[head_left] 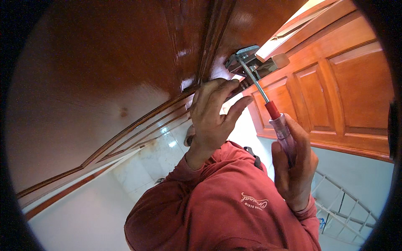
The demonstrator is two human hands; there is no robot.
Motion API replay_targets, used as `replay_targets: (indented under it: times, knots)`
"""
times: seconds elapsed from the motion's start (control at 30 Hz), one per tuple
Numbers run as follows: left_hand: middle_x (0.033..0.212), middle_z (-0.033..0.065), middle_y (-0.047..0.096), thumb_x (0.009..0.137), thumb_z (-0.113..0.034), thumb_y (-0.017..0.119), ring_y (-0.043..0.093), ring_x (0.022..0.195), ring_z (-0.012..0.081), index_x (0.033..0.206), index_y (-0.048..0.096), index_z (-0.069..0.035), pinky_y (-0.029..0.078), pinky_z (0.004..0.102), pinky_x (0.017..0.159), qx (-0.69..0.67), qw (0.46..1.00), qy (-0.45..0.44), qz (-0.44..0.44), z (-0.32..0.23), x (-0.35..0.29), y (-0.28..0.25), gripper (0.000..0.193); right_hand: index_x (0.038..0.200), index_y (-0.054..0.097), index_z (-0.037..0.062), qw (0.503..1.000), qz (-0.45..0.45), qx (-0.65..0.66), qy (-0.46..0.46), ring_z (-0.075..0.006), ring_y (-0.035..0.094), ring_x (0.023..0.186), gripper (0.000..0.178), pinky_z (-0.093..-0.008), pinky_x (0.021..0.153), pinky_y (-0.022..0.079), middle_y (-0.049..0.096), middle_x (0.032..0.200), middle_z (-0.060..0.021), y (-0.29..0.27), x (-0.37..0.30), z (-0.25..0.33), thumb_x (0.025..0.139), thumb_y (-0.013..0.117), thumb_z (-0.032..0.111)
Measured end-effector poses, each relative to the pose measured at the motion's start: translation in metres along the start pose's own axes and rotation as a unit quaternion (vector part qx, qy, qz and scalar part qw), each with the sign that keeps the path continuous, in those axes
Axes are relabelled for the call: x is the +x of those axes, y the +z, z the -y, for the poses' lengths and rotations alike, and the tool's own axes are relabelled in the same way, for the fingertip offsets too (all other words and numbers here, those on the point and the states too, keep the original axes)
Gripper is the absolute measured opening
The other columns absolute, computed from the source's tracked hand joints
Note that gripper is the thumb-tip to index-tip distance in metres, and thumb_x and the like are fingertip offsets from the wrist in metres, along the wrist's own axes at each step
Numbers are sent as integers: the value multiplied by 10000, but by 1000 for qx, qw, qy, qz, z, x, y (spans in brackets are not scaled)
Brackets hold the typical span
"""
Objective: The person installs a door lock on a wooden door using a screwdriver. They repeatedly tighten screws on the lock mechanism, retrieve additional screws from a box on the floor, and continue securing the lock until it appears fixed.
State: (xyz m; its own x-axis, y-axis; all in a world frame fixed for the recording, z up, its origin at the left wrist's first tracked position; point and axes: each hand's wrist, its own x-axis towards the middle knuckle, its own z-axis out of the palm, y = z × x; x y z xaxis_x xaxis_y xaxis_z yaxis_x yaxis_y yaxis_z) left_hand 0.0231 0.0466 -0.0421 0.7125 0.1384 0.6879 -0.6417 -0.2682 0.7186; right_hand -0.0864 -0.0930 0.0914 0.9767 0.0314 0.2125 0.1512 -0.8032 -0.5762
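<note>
My right hand (296, 165) is wrapped round the clear handle of a screwdriver (285, 136) with a red collar and a long metal shaft. The shaft slants up to the left, its tip end at the metal door lock (247, 62) on the brown varnished wooden door (125, 62). Whether the tip sits in a screw, I cannot tell. A short lever with a pale wooden end (279, 61) sticks out from the lock. Just below the lock, my left hand (211, 111) lies against the door by its edge, thumb apart from the bent fingers, with nothing seen in it.
At the right stands an orange-brown panelled wooden door (318, 92). A white metal rack (345, 209) is at the lower right. Pale tiles (146, 169) cover the floor, and bright light comes through the gap between the doors.
</note>
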Motion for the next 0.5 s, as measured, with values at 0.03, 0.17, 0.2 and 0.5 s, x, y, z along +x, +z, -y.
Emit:
replay_targets:
  times: [0.03, 0.17, 0.2, 0.5]
  knots:
    - [1036, 118, 718, 787, -157, 858, 691, 830, 215, 1080, 685, -31, 548, 323, 743, 37, 999, -5, -2, 0, -1, 2, 363, 1371, 497, -32, 998, 22, 39, 41, -307, 732, 982, 466, -375, 771, 585, 698, 1111, -238, -6, 0, 2, 922, 616, -3]
    - [1015, 147, 710, 872, -202, 775, 686, 911, 272, 1159, 677, -2, 547, 374, 756, 77, 996, 9, 43, 11, -9, 10, 363, 1378, 489, -36, 994, 19, 98, 38, -272, 713, 986, 446, -380, 812, 573, 685, 1130, -232, 0, -1, -1, 941, 574, -22]
    - [975, 136, 721, 900, -183, 739, 699, 869, 276, 1155, 674, 8, 554, 373, 753, 58, 995, -44, 72, 4, -6, 8, 325, 1383, 492, -30, 995, 0, 96, 14, -260, 707, 939, 449, -377, 785, 570, 684, 1105, -218, 4, 0, -1, 941, 572, -26]
    - [953, 150, 735, 922, -214, 720, 718, 835, 288, 1138, 675, 15, 564, 373, 724, 81, 995, -31, 50, 12, -8, 19, 317, 1404, 566, 22, 948, 11, -296, -115, -176, 544, 593, 567, -333, 497, 446, 593, 819, -113, -14, 7, 13, 850, 651, -60]
